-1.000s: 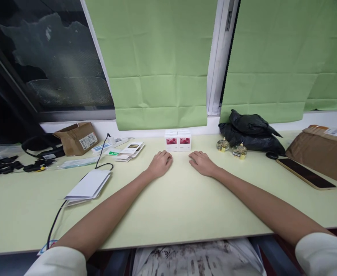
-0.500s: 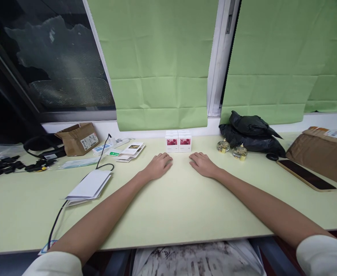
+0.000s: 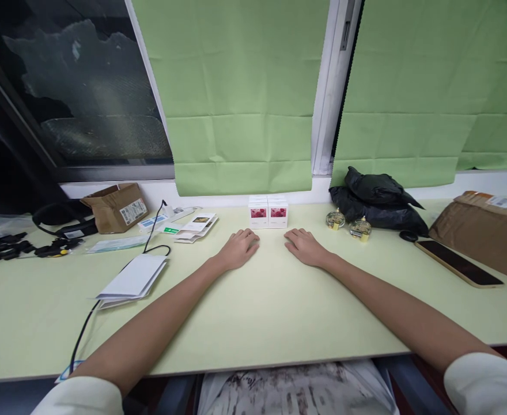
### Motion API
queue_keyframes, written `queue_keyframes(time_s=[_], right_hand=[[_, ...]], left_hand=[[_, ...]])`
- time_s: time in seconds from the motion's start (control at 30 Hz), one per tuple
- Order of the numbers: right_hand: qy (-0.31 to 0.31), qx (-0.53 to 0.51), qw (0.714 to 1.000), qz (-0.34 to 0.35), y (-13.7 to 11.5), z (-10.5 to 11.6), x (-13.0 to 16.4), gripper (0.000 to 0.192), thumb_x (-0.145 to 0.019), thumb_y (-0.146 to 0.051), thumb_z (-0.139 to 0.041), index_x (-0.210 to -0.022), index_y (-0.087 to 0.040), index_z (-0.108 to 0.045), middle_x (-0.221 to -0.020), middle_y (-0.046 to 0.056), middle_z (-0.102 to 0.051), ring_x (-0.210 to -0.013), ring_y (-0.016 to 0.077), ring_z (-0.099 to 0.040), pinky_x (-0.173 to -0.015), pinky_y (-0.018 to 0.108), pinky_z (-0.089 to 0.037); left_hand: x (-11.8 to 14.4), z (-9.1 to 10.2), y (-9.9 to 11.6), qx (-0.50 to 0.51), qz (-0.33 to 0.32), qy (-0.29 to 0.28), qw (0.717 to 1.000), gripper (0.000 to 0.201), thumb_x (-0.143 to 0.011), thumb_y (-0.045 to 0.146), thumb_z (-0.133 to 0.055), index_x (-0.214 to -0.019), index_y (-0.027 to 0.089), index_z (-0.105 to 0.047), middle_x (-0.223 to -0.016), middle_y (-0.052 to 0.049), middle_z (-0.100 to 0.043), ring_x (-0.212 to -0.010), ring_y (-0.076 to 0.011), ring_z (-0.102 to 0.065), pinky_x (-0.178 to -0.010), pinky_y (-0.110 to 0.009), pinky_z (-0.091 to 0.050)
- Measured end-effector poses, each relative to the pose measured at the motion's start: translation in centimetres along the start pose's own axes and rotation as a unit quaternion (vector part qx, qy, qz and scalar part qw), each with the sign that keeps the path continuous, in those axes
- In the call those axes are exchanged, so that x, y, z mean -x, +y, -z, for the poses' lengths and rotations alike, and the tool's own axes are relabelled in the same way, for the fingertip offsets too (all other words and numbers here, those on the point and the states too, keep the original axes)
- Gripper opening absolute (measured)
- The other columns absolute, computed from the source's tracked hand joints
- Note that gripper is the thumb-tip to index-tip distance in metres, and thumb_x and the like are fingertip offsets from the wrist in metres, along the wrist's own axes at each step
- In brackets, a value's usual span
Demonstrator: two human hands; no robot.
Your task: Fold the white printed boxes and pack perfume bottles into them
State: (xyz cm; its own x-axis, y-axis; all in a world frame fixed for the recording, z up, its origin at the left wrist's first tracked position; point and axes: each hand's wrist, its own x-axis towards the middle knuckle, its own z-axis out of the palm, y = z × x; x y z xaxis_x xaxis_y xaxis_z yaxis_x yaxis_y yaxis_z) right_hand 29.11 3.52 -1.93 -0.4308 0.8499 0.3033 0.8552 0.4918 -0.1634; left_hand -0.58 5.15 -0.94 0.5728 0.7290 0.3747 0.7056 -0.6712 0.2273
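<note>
On the tabletop (image 3: 253, 311), the left hand (image 3: 238, 249) and right hand (image 3: 304, 246) lay flat, holding nothing. The two small boxes (image 3: 268, 214) stood just beyond, at twelve o'clock. A quick push could tip them over. Bare room lay at six o'clock.

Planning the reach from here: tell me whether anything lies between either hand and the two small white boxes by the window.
Nothing visible does. The left hand and right hand rest flat on the table, just short of the white boxes, with only bare tabletop between them. The two glass bottles stand off to the right, and the leaflets lie off to the left.
</note>
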Motion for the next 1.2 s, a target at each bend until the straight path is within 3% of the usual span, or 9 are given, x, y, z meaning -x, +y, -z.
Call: queue_keyframes(time_s=[0.27, 0.6, 0.77, 1.0, 1.2], right_hand=[[-0.003, 0.005, 1.0, 0.006, -0.2, 0.2, 0.1, 0.035, -0.109, -0.035, -0.043, -0.134, -0.018, -0.062, -0.137, 0.016, -0.064, -0.124, 0.0326, -0.055, -0.104, 0.047, -0.042], [0.0, 0.006, 1.0, 0.012, -0.4, 0.5, 0.2, 0.034, -0.11, -0.035, -0.042, -0.133, -0.018, -0.061, -0.137, 0.016, -0.064, -0.124, 0.0322, -0.056, -0.103, 0.047, -0.042], [-0.005, 0.007, 1.0, 0.012, -0.3, 0.5, 0.2, 0.035, -0.111, -0.036, -0.042, -0.134, -0.018, -0.061, -0.136, 0.016, -0.064, -0.123, 0.0317, -0.056, -0.103, 0.047, -0.042], [-0.009, 0.009, 1.0, 0.009, -0.4, 0.8, 0.4, 0.036, -0.111, -0.037, -0.041, -0.134, -0.019, -0.061, -0.139, 0.016, -0.064, -0.124, 0.0316, -0.056, -0.104, 0.047, -0.042], [-0.014, 0.01, 1.0, 0.007, -0.4, 0.8, 0.3, 0.037, -0.111, -0.037, -0.042, -0.137, -0.018, -0.06, -0.14, 0.016, -0.063, -0.125, 0.0317, -0.056, -0.104, 0.047, -0.042]], left_hand=[[0.2, 0.8, -0.5, 0.0, -0.022, -0.019, 1.0, 0.036, -0.106, 0.048, -0.045, -0.127, 0.028, -0.067, -0.126, -0.009, -0.065, -0.117, -0.0311, -0.06, -0.102, -0.047, -0.045], [0.7, 2.0, -1.2, 0.053, 0.038, -0.063, 0.996, 0.044, -0.1, 0.06, -0.054, -0.13, 0.03, -0.067, -0.136, -0.008, -0.063, -0.128, -0.0332, -0.058, -0.111, -0.049, -0.043], [1.2, 1.8, -1.5, 0.095, 0.059, -0.039, 0.993, 0.048, -0.096, 0.065, -0.059, -0.127, 0.03, -0.069, -0.138, -0.007, -0.064, -0.132, -0.0314, -0.056, -0.117, -0.049, -0.04], [0.8, 1.8, -1.8, 0.171, 0.073, -0.02, 0.982, 0.051, -0.085, 0.067, -0.072, -0.115, 0.027, -0.076, -0.132, -0.009, -0.069, -0.124, -0.0299, -0.063, -0.111, -0.043, -0.049], [0.8, 2.0, -2.0, 0.199, 0.086, -0.037, 0.976, 0.056, -0.08, 0.069, -0.076, -0.117, 0.026, -0.076, -0.137, -0.009, -0.067, -0.127, -0.0301, -0.063, -0.114, -0.043, -0.048]])
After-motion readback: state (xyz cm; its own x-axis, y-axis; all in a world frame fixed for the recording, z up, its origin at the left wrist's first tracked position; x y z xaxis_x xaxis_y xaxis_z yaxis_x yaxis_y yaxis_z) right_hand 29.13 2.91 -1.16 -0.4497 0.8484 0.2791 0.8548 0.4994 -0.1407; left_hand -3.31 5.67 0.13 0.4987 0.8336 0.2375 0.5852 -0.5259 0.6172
